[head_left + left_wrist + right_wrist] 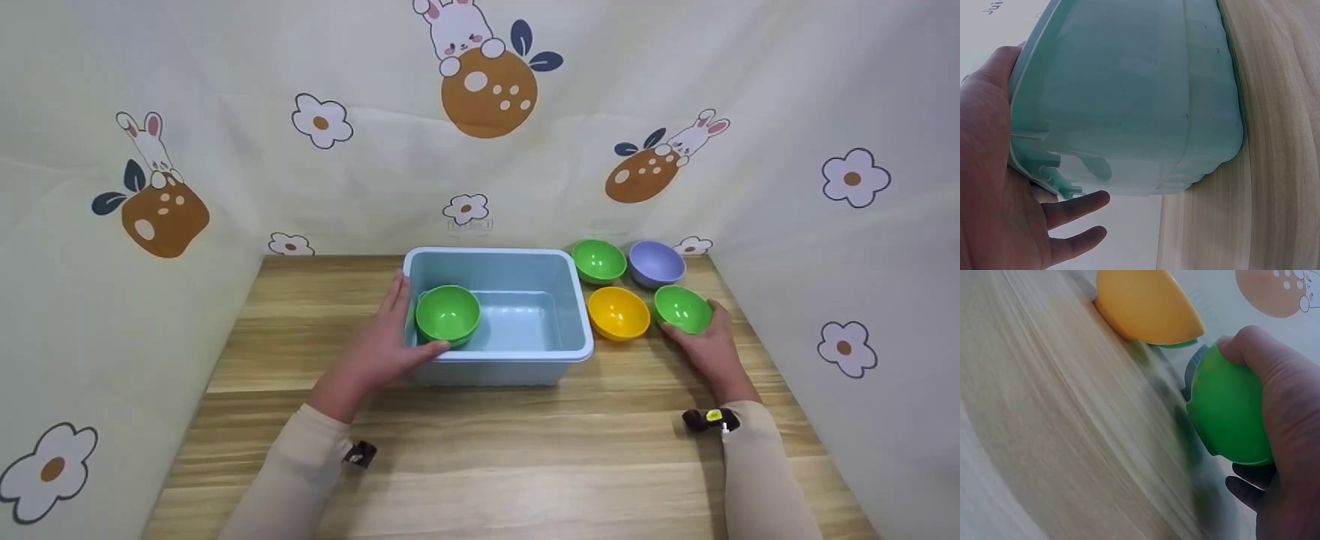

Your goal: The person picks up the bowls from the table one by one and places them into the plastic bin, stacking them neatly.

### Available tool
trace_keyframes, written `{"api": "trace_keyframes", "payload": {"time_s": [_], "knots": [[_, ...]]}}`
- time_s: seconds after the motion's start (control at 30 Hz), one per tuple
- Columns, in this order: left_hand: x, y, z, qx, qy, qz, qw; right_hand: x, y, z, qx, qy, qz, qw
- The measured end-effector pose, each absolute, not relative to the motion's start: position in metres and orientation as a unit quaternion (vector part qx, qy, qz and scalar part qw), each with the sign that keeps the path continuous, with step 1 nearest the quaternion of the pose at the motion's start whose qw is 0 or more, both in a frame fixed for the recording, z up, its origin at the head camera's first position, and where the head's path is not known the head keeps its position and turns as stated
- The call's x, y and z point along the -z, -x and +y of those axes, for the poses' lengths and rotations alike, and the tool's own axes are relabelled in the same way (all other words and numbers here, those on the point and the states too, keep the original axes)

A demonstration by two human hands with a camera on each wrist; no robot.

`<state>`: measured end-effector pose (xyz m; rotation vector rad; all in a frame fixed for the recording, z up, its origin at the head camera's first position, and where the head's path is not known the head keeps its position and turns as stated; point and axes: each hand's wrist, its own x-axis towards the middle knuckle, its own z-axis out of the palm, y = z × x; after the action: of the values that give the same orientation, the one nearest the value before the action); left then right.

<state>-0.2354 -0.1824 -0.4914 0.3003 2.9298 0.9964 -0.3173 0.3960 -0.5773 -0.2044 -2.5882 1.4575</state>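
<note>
At the front left corner of the light blue plastic basin (525,356), my left hand (375,349) rests with its thumb over the front rim and its fingers along the left side. Two of its fingers (1075,211) stick out straight and spread in the left wrist view. Inside the basin, at the left, sits a green bowl (448,311) with another green rim just under it. To the right, my right hand (712,349) grips a green bowl (681,309) by its side, thumb at the near rim. That bowl (1230,410) fills the grasp in the right wrist view.
Between the basin and the gripped bowl stands an orange bowl (619,313). Behind it are another green bowl (598,261) and a purple bowl (657,262). Printed cloth walls (360,180) border the wooden table (525,450) at the back and both sides.
</note>
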Motion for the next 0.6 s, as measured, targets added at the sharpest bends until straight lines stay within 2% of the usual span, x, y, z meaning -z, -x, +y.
{"api": "trace_keyframes", "payload": {"time_s": [0.6], "knots": [[0.491,0.236,-0.184,-0.320,-0.113,0.941,0.010,0.552,0.307,0.383,-0.479,0.051,-0.873,0.079]]}}
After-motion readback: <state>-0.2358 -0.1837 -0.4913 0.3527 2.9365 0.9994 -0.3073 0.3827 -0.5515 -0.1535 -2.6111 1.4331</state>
